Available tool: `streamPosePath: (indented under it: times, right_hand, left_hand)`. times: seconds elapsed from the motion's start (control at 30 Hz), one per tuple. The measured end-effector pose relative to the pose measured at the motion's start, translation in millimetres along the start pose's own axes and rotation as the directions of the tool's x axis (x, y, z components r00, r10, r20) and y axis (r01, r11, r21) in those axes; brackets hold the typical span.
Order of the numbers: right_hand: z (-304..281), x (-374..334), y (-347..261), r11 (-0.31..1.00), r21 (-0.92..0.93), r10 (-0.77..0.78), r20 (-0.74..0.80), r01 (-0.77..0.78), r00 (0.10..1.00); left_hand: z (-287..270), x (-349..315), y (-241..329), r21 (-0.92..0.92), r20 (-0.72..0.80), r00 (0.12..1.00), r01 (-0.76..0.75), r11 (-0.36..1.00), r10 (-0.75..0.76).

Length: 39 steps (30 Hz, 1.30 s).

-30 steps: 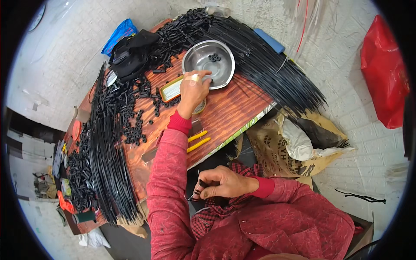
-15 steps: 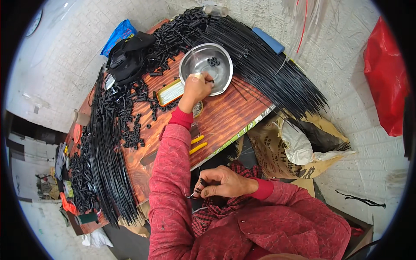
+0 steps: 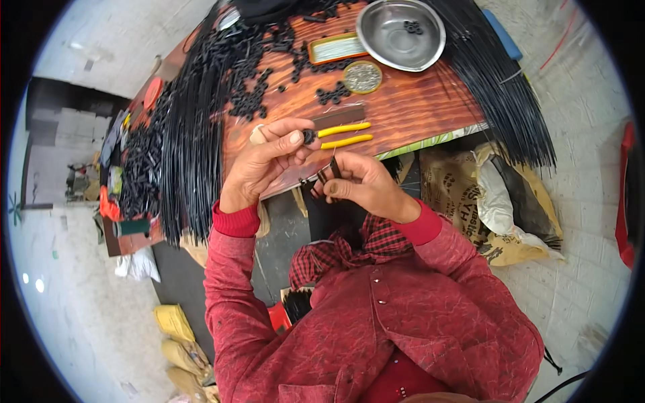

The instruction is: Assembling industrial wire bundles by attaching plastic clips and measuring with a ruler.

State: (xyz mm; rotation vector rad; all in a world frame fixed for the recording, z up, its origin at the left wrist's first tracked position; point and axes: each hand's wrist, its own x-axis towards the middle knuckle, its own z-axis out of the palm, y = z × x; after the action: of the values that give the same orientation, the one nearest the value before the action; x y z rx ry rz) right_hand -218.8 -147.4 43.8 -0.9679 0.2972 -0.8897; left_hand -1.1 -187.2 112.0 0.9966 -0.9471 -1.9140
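My left hand (image 3: 259, 161) pinches a small black ring (image 3: 308, 136) between thumb and fingertips, above the near edge of the wooden table. Just right of it, my right hand (image 3: 366, 181) is closed on a small dark piece (image 3: 334, 168); a thin wire-like end sticks up from it. The exact kind of this piece is hidden by the fingers. The two hands are close together but apart. Behind them lie pliers (image 3: 346, 129) with yellow handles. Farther back stands a metal bowl (image 3: 400, 48) with a few black rings (image 3: 413, 27) inside.
Bundles of long black rods lie at the left (image 3: 191, 134) and right (image 3: 500, 101). Loose black rings (image 3: 248, 101) cover part of the table. A yellow tray (image 3: 311, 52) of thin pale pins sits beside a round dish (image 3: 345, 79) of small metal bits. A brown sack (image 3: 450, 195) stands right.
My left hand has come back from the metal bowl to beside my right hand, now with a black ring in its fingertips. The whole view has shifted.
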Motion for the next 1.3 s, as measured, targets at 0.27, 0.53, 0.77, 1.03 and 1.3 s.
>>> streamPosePath:
  times: [0.27,0.53,0.77,1.03,1.3]
  right_hand:
    - [32,-2,13,0.982,-0.189,0.000,0.028,0.006,1.000]
    - [53,0,19,0.984,-0.179,-0.007,0.060,0.018,0.998]
    - [64,3,19,0.976,-0.220,0.005,0.039,0.004,0.999]
    - [66,2,14,0.982,-0.190,0.023,0.010,-0.021,1.000]
    - [55,2,20,0.973,-0.230,0.009,0.043,0.001,0.999]
  left_hand:
    - [-12,-66,-19,-0.138,0.056,0.996,-0.055,0.989,0.063]
    - [-7,-89,-27,-0.183,0.029,0.991,-0.127,0.975,0.134]
    - [-15,-100,-25,-0.141,0.002,0.993,-0.116,0.983,0.118]
    - [-5,-101,-21,-0.107,-0.045,0.992,-0.124,0.986,0.120]
    - [2,-100,-14,-0.001,-0.057,0.994,-0.094,0.996,0.093]
